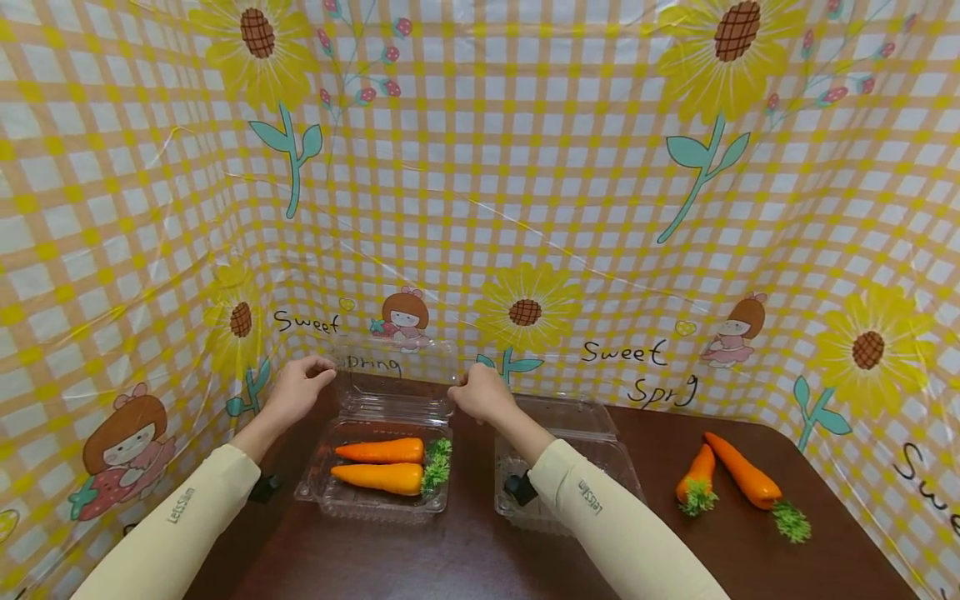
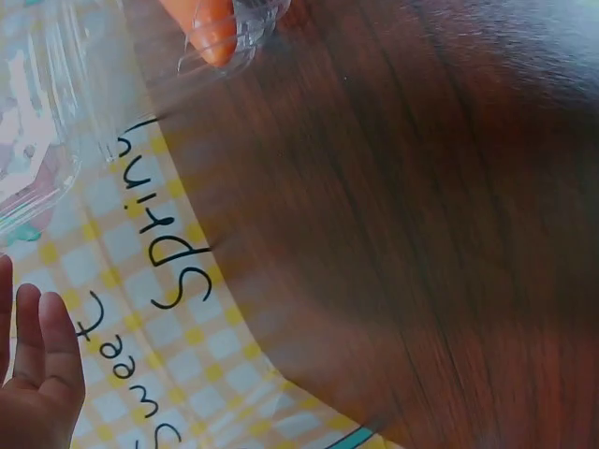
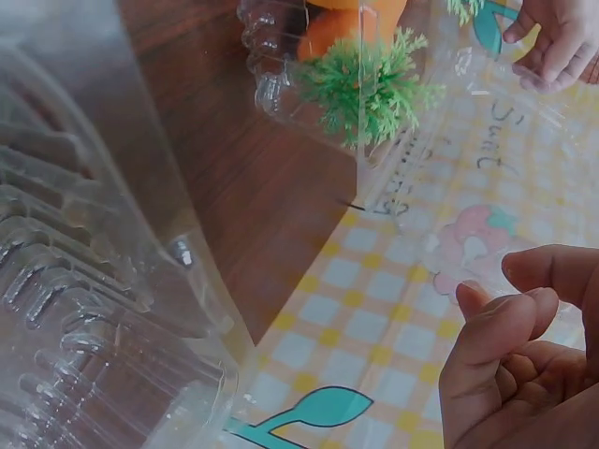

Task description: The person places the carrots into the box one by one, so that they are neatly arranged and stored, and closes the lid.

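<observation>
A clear plastic clamshell box [image 1: 318, 500] sits on the table with its lid [image 1: 397, 404] standing raised at the back. Inside lie an orange carrot [image 1: 382, 451] and a yellower carrot [image 1: 378, 478], green tops to the right. My left hand [image 1: 300, 387] is at the lid's left edge; its visible fingers [image 2: 61, 346] look fairly straight, and any contact is unclear. At the lid's right edge, my right hand [image 1: 483, 393] has curled fingers [image 3: 477, 360] and appears to pinch the clear rim, though the see-through plastic makes the grip hard to see.
A second clear clamshell box [image 1: 630, 467] stands open to the right, partly behind my right forearm. Two more carrots lie farther right, one short-looking [image 1: 697, 471] and one long [image 1: 742, 471]. A patterned cloth [image 1: 480, 208] hangs around the table's back and sides.
</observation>
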{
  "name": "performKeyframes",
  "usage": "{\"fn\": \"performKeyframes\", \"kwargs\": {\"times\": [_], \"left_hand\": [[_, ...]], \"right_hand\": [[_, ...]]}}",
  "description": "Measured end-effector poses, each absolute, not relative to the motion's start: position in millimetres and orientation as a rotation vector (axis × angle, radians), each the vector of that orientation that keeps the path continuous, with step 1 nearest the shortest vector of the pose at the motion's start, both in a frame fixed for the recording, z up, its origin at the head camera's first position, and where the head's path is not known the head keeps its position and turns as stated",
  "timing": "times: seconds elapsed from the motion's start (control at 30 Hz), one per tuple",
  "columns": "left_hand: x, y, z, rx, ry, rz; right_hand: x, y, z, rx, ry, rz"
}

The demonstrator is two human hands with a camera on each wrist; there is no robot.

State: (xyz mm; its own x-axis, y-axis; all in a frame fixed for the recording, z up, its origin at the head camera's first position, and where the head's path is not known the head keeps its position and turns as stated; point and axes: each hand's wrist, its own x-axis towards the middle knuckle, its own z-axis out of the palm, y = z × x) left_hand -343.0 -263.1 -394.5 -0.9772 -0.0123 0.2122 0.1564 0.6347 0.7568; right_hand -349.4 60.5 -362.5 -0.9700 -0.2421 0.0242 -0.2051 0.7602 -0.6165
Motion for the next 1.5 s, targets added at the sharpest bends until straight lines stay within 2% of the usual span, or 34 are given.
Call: {"fn": "performKeyframes", "kwargs": {"times": [0.57,1.13,1.5], "left_hand": [[-290,-269,-398,-0.228,-2.632,-1.020],[-257,-273,-416,-0.343,-2.614,-0.952],[-242,-274,-431,-0.321,-2.732,-0.934]], "right_hand": [[-318,72,-364,-0.583,2.927,-0.930],[-295,78,-384,-0.767,2.952,-0.744],[-281,77,-392,-0.851,2.948,-0.554]]}}
